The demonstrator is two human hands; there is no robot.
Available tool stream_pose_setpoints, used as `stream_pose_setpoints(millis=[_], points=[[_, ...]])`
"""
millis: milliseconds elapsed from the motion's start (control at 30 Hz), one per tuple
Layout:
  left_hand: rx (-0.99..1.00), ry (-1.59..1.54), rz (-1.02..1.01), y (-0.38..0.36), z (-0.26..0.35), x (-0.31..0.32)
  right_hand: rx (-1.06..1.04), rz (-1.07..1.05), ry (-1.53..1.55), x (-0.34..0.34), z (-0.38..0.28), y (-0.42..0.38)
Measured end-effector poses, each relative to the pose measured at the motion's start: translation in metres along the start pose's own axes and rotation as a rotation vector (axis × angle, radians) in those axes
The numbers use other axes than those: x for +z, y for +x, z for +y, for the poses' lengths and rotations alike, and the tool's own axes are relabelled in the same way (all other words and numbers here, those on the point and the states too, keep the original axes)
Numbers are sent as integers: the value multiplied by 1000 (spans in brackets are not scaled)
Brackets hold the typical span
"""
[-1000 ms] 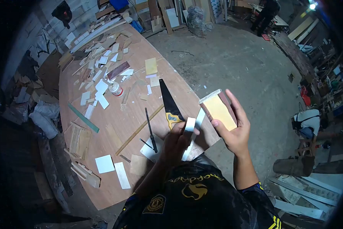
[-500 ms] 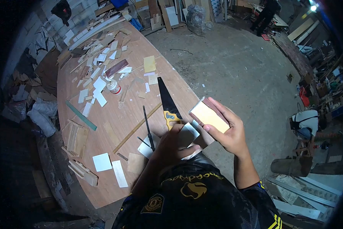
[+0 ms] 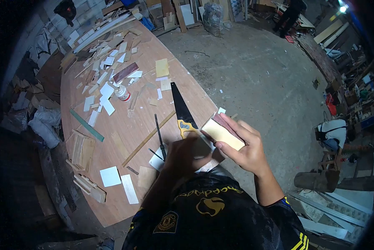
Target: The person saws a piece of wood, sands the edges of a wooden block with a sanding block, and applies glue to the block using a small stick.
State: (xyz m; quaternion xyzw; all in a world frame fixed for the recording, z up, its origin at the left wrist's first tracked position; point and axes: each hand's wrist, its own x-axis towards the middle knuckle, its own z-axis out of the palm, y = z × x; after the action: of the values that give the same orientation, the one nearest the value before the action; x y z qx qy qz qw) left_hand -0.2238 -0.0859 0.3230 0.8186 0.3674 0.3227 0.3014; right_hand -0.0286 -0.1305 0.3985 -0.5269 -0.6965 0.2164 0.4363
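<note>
My right hand [image 3: 248, 146] grips a small block [image 3: 223, 134] with a pale yellow face and dark reddish-brown edges, thumb on the near side and fingers along the far edge. Close beside it, my left hand [image 3: 183, 155] is smeared by motion around a white piece [image 3: 203, 146], which it partly hides. A handsaw [image 3: 182, 106] with a yellow handle lies on the wooden table [image 3: 145, 121] just beyond my left hand. Left of that hand are a thin black tool [image 3: 160, 137] and a long wood strip [image 3: 147, 139].
Many wood and white offcuts [image 3: 108, 89] cover the table's far left, around a white bottle [image 3: 123, 93]. Small wooden frames [image 3: 83, 151] stand at the left edge. One person [image 3: 334, 132] bends at the right; another person [image 3: 289, 18] stands at the back.
The block in my right hand has moved slightly left and down, towards my body. My left hand and the white piece have become blurred, and the piece is less visible.
</note>
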Motion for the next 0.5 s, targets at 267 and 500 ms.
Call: stream_pose_setpoints(millis=[267, 500], points=[[66, -117, -3, 15, 18, 7, -28, 12, -9, -16, -2, 5], [18, 39, -134, 16, 10, 20, 3, 96, -109, -17, -2, 11]])
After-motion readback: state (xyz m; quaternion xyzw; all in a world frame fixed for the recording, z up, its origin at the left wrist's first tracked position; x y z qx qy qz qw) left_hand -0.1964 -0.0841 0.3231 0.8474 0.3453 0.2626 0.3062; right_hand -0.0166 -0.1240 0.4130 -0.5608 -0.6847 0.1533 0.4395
